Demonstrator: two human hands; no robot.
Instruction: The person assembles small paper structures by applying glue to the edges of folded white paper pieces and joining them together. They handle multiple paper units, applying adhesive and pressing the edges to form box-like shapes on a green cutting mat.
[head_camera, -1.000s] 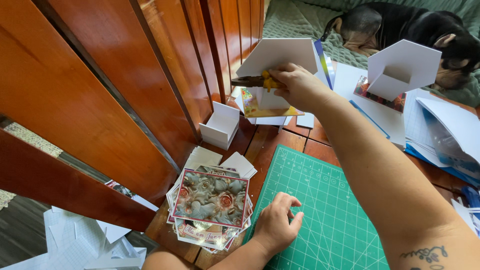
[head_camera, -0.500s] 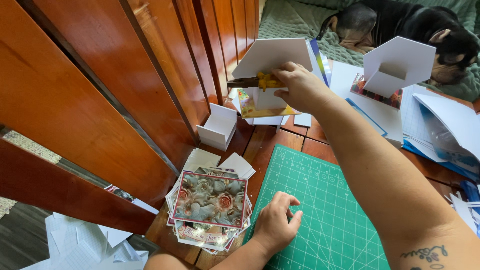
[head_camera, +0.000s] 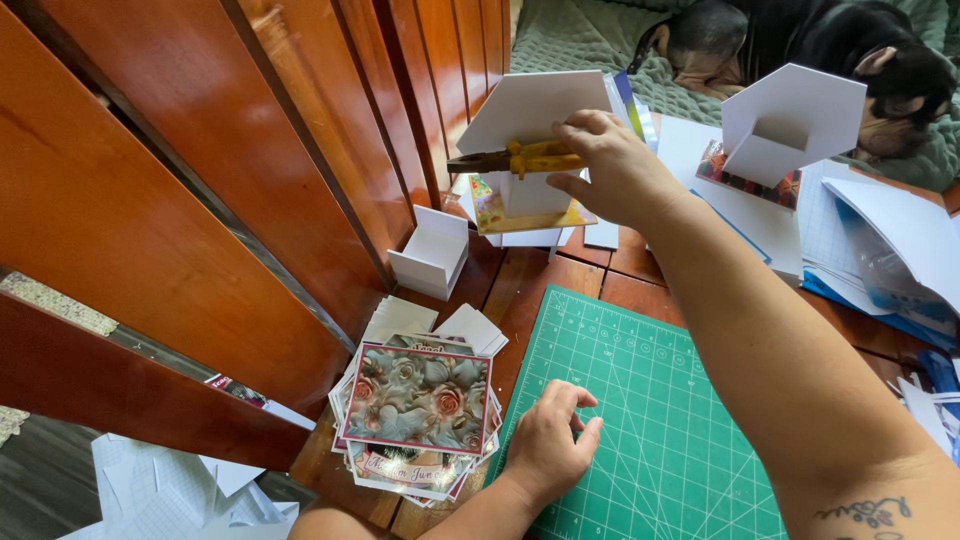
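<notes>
At the upper middle the right hand (head_camera: 615, 165) grips yellow pliers (head_camera: 520, 158) against a white box (head_camera: 530, 120); the left hand (head_camera: 550, 445) rests loosely curled, holding nothing, on the green mat (head_camera: 660, 400) beside the card stack (head_camera: 420, 400) at the bottom

- The cutting mat (head_camera: 640, 420) is green with a pale grid.
- The top card of the stack (head_camera: 418, 397) shows pink and grey-green roses inside a dark red border.
- The pliers (head_camera: 520, 158) have yellow handles.
- The small open box (head_camera: 432, 252) is white.
- The dog (head_camera: 800, 45) is black and tan.

dog (head_camera: 800, 40) cropped by top edge, cutting mat (head_camera: 660, 420) cut off below
</notes>
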